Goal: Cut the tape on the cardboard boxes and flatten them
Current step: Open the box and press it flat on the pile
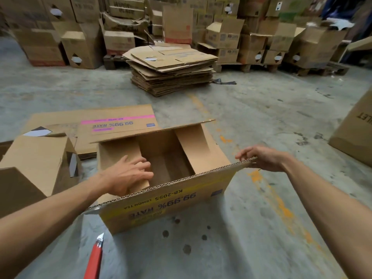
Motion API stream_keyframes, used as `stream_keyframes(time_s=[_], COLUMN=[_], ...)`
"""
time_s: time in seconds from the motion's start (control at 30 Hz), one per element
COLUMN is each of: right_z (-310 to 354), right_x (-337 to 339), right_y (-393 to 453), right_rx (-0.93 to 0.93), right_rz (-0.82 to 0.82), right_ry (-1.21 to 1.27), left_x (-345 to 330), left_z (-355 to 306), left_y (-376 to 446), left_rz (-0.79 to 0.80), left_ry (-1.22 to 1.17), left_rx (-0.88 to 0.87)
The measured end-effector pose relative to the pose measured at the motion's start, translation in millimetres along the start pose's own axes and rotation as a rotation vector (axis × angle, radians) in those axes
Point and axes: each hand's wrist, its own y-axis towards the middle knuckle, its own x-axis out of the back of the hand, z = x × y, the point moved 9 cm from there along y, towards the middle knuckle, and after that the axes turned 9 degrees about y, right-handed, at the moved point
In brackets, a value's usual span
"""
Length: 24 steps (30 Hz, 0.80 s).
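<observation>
- Cardboard box [171, 190] with yellow print is sitting open on the concrete floor [261, 109] at centre frame, its flaps standing up
- Left hand [128, 174] is reaching inside, fingers [144, 165] curled against an inner flap at the box's 9 o'clock side; whether they are gripping it, I cannot tell
- Right hand [261, 159] is holding the near flap's corner at 3 o'clock, fingers clamped on the corrugated edge
- Red utility knife [94, 258] is lying at 7 o'clock with the blade out, probably the main risk: a collapsing box or a knee could be catching it
- Flattened stack [171, 69] is waiting at 12 o'clock
</observation>
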Motion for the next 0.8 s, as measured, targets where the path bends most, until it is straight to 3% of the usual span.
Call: stream_keyframes(time_s=[0.27, 0.37, 0.5, 0.67, 0.8], right_z=[28.4, 22.5, 9.9, -16.3, 15.1], right_x=[-59.5, -100.0, -158.6, -167.8, -173.7], right_y=[-4.9, -4.2, 6.6, 29.1, 34.6], right_rx=[-0.213, -0.343, -0.201, -0.273, -0.059], right_rz=[0.213, 0.296, 0.399, 0.48, 0.479], right_ry=[-0.823, -1.087, -1.604, -1.748, -1.718], left_x=[15.6, 14.0, 12.3, 20.5, 22.5], left_z=[18.2, 22.0, 27.0, 47.0, 75.8], left_y=[-17.5, -20.9, -23.0, -36.5, -53.5], left_rz=[-0.345, -0.386, -0.427, -0.526, -0.605], left_ry=[-0.375, -0.446, -0.512, -0.591, -0.602], left_rx=[-0.006, 0.003, 0.03, 0.093, 0.187])
